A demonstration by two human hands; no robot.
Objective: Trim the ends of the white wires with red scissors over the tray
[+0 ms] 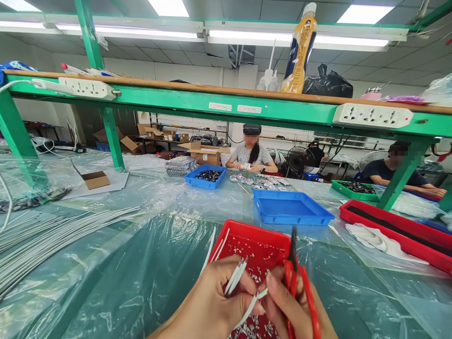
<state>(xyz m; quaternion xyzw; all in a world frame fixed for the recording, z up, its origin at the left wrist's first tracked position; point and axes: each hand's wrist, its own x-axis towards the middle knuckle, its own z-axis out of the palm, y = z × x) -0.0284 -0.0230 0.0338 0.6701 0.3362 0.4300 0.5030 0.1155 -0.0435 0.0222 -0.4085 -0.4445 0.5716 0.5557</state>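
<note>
My left hand (221,294) is closed around several white cables (236,278), their cut ends sticking up between the fingers. One white cable end (254,303) is pinched between its thumb and forefinger. My right hand (296,301) holds a pair of scissors (310,301) with red handles and dark blades pointing up. Its thumb and forefinger also touch the tip of that cable end. Both hands are over a red tray (261,233) scattered with small pale scraps. More white cable lengths lean on the tray's left edge.
Long white cables (81,230) lie at left on plastic sheeting. A blue tray (293,207) stands beyond the red one, and a long red tray (395,230) with a white cloth (379,238) at right. A green shelf (176,96) crosses overhead. Two people sit opposite.
</note>
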